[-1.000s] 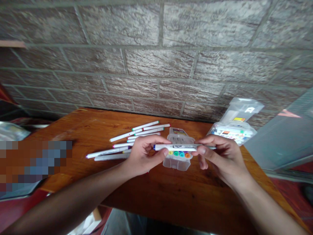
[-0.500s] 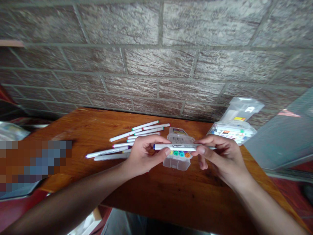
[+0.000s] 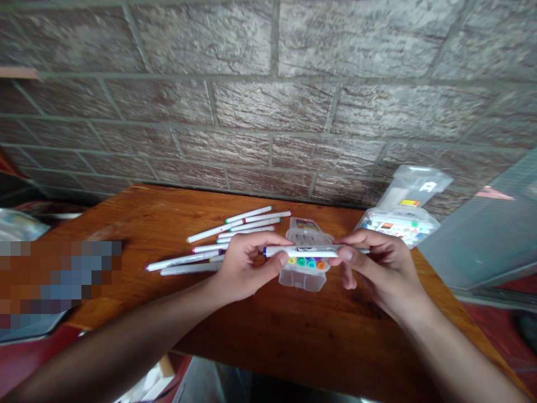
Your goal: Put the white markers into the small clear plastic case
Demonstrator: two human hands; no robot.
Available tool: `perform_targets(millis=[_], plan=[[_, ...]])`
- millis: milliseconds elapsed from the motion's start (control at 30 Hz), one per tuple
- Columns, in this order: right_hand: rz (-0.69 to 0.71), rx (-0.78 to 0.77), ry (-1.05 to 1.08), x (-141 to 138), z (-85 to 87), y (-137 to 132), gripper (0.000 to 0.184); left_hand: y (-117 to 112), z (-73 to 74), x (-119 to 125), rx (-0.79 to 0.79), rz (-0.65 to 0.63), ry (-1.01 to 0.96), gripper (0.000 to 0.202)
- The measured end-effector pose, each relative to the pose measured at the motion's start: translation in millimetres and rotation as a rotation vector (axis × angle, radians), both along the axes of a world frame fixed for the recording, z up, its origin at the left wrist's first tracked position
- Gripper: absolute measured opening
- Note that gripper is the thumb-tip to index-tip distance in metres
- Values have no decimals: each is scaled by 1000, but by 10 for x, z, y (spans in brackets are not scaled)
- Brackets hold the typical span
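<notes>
Both my hands hold a white double-ended marker (image 3: 300, 252) level above the wooden table, its blue-banded end pointing left. My left hand (image 3: 247, 266) grips it near that end, and my right hand (image 3: 377, 267) pinches it from the other side. Just below the marker lies a clear plastic case (image 3: 302, 281) showing round coloured marker ends. Several loose white markers (image 3: 235, 235) are scattered just left of my left hand, close to it but apart from it.
The reddish wooden table (image 3: 260, 336) meets a textured brick wall (image 3: 268, 112) at the back. A second clear case (image 3: 398, 226) packed with markers stands at the back right. A glass panel (image 3: 478, 240) stands beyond the table's right edge. A blurred patch (image 3: 54, 282) covers the left side.
My hands and the marker stay nearly in place. The whole view has drifted very slightly.
</notes>
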State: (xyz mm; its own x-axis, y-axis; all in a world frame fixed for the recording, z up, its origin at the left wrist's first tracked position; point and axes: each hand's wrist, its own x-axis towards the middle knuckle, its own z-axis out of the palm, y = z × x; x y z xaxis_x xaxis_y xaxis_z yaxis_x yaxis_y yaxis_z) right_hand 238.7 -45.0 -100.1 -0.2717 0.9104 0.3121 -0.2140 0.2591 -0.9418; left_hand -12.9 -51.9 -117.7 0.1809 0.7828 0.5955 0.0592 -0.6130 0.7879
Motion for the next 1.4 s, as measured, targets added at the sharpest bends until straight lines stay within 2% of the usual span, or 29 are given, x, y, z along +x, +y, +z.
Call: perform_targets(millis=[200, 333, 500, 700, 967, 1167, 1400], plan=[[-5, -33, 10, -13, 19, 11, 11, -19, 28, 5, -41, -54, -25, 15], [-16, -78, 35, -22, 54, 6, 15, -41, 49, 11, -145, -132, -99, 18], [-18, -126, 64, -29, 98, 0, 19, -34, -35, -36, -253, -228, -176, 25], [-25, -207, 93, -39, 137, 0, 23, -22, -94, -77, -259, -353, -255, 29], [-20, -246, 106, -36, 137, 18, 24, -19, -89, -77, -233, -394, -280, 33], [-13, -258, 106, -32, 134, 21, 25, -2, -123, -93, -207, -381, -255, 35], [-19, -268, 99, -29, 138, 13, 27, -20, -89, -67, -210, -377, -259, 32]])
